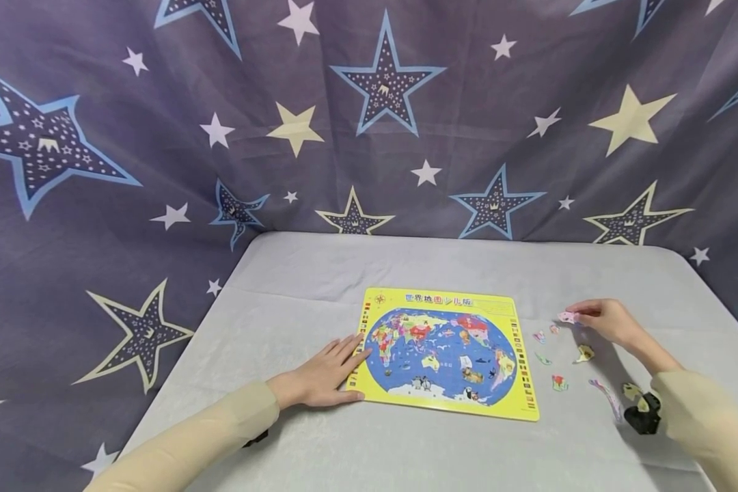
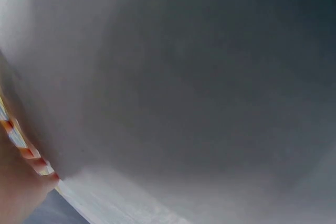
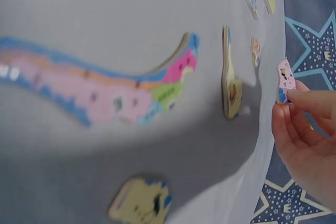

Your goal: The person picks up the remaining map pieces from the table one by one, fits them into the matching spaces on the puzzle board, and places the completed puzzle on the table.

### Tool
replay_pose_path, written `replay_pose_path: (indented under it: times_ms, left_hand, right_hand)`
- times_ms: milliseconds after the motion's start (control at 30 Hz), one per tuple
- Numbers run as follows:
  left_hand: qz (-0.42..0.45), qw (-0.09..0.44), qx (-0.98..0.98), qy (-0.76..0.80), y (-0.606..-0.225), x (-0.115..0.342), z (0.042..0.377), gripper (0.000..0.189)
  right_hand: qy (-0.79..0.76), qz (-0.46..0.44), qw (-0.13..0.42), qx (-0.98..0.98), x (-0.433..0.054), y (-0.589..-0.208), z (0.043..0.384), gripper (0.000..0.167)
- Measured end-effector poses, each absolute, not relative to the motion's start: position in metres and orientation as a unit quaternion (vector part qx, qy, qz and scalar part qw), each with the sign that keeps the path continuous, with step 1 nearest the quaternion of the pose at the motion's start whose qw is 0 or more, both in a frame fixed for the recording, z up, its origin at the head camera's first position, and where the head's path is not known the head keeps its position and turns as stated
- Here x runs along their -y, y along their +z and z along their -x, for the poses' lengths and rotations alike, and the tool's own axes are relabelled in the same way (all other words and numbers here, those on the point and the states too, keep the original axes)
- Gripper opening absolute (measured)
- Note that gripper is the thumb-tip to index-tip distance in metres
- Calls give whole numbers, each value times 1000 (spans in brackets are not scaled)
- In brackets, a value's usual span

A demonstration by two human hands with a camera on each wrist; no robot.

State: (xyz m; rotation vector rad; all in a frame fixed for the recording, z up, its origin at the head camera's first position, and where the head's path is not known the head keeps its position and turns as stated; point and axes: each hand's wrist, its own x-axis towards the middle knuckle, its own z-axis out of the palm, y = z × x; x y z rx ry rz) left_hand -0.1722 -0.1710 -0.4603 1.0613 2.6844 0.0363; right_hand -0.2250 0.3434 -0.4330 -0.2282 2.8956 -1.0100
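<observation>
A yellow-bordered world map puzzle board [image 1: 441, 408] lies on the table, its blue oval filled with colourful land shapes. My left hand [image 1: 326, 374] rests at the board's left edge with fingers stretched over the border; the left wrist view catches only part of this hand [image 2: 23, 190]. To the right of the board, my right hand [image 1: 605, 320] pinches a small pink puzzle piece [image 1: 567, 317] between thumb and fingers, held above the table. In the right wrist view the pink piece shows dark print and a blue corner.
Several loose puzzle pieces lie right of the board, among them a red-green piece [image 1: 559, 383], a yellowish piece [image 1: 584, 353] and a long curved pink piece [image 1: 607, 398]. Another yellowish piece [image 1: 632, 391] lies by the right wrist camera [image 1: 646, 415]. A star-patterned cloth [image 1: 406, 157] hangs behind the grey-covered table.
</observation>
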Motion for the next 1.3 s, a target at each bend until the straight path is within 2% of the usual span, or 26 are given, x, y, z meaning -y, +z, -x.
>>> replay_pose_path:
  times_ms: [400, 667, 1000, 1300]
  left_hand:
    - [-371, 120, -921, 2, -456, 171, 174, 80]
    - [-370, 121, -921, 3, -456, 171, 173, 79]
    - [-367, 128, -921, 7, -457, 171, 172, 80]
    - [-367, 130, -921, 9, -457, 171, 171, 80]
  right_hand:
    - [-361, 111, 45, -925, -315, -429, 230, 24]
    - [-385, 112, 74, -913, -295, -427, 232, 25]
    - [-378, 127, 69, -915, -279, -432, 234, 23]
    - [-394, 128, 97, -905, -263, -432, 237, 22]
